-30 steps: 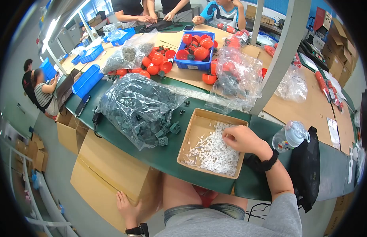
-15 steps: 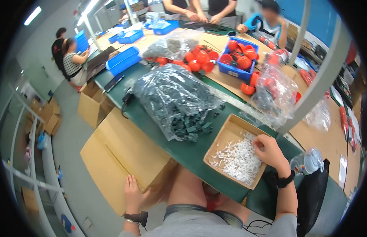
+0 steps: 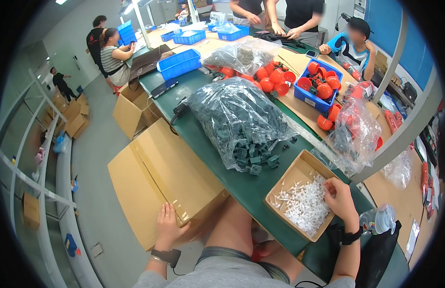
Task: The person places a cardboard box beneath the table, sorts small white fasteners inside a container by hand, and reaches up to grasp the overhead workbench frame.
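Note:
My left hand [image 3: 168, 225] lies with its fingers stretched out on the edge of a large cardboard box [image 3: 150, 168] beside my legs. It holds nothing. At the right, my right hand [image 3: 341, 199] reaches over the rim of a shallow cardboard tray [image 3: 274, 204]. Its thumb and fingers are pinched together at the heap of small white plastic pieces [image 3: 304, 209]; whatever is between the fingertips is hidden. Left of the tray, a clear plastic bag [image 3: 232, 110] spills dark green block-like parts [image 3: 253, 156] onto the green table [image 3: 241, 192].
A blue bin [image 3: 306, 98] holds red cup-shaped parts, with more red parts [image 3: 268, 81] loose nearby. A metal post [image 3: 390, 139] rises behind the tray. A clear plastic jar [image 3: 380, 219] stands right of my wrist. Several people are around the far tables; an open carton [image 3: 126, 115] stands left.
The view has shifted, so the table and tray appear further right. My right hand stays pinched at the white pieces, and my left hand still rests on the box.

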{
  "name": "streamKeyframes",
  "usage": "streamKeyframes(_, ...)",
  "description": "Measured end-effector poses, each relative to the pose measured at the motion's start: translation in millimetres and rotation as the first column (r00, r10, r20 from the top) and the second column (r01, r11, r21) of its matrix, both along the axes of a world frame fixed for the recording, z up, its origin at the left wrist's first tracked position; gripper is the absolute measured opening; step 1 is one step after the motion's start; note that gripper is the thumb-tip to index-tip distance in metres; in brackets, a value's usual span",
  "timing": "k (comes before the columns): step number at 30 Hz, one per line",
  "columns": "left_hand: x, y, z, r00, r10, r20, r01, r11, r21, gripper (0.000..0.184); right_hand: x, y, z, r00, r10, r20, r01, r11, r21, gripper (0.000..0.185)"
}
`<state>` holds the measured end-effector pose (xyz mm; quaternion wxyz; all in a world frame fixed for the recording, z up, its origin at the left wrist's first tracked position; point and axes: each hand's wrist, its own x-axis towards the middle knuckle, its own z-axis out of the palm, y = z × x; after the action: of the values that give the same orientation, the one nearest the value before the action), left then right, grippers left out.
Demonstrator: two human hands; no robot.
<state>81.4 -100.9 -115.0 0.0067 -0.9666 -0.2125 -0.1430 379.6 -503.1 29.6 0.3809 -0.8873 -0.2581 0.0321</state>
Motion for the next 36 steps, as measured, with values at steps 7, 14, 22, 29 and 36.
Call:
streamKeyframes(7, -0.7, 0.2, -0.1, 1.000, -0.002, 0.006, 0.002, 1.000, 0.004, 0.086, 1.9, -3.9, -4.3, 0.998, 0.029, 0.063, -0.028, 1.000, -0.010, 0.010)
streamKeyframes(14, -0.5, -0.6, -2.1, 1.000, 0.008, 0.017, -0.008, 1.000, -0.005, 0.087, 2.3, -3.5, -4.2, 0.999, 0.044, 0.023, -0.044, 0.999, -0.007, 0.009)
streamKeyframes(22, 0.1, -1.1, -1.4, 1.000, 0.003, 0.016, -0.002, 1.000, -0.007, 0.087, 0.3, -1.6, 2.9, 0.998, 0.013, -0.061, -0.014, 1.000, -0.023, 0.008)
streamKeyframes(29, -0.5, -1.0, -2.1, 1.000, 0.012, 0.000, -0.012, 1.000, -0.022, 0.087, 1.0, -1.7, 2.9, 0.998, 0.045, -0.048, -0.046, 0.999, -0.012, 0.007)
streamKeyframes(36, -0.4, -0.8, -2.5, 1.000, 0.016, -0.005, -0.016, 0.999, -0.029, 0.087, 1.8, -2.4, 0.3, 0.997, 0.066, -0.044, -0.066, 0.998, -0.009, 0.005)
